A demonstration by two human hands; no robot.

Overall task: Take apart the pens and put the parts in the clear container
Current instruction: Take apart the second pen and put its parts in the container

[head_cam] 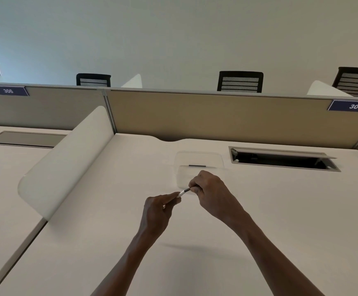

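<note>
Both hands hold one pen [184, 191] above the white desk, just in front of the clear container [199, 159]. My left hand [159, 207] pinches the pen's white end. My right hand [211, 189] grips its black end, and its fingers hide the rest of the pen. The container is transparent and hard to make out; a dark pen part [197, 165] lies inside it. My right hand overlaps the container's near edge.
An open cable hatch [284, 160] is set into the desk right of the container. A white curved divider [64, 159] stands on the left. A beige partition [216, 116] closes the back, with labels 305 and 306. Black chairs stand beyond it.
</note>
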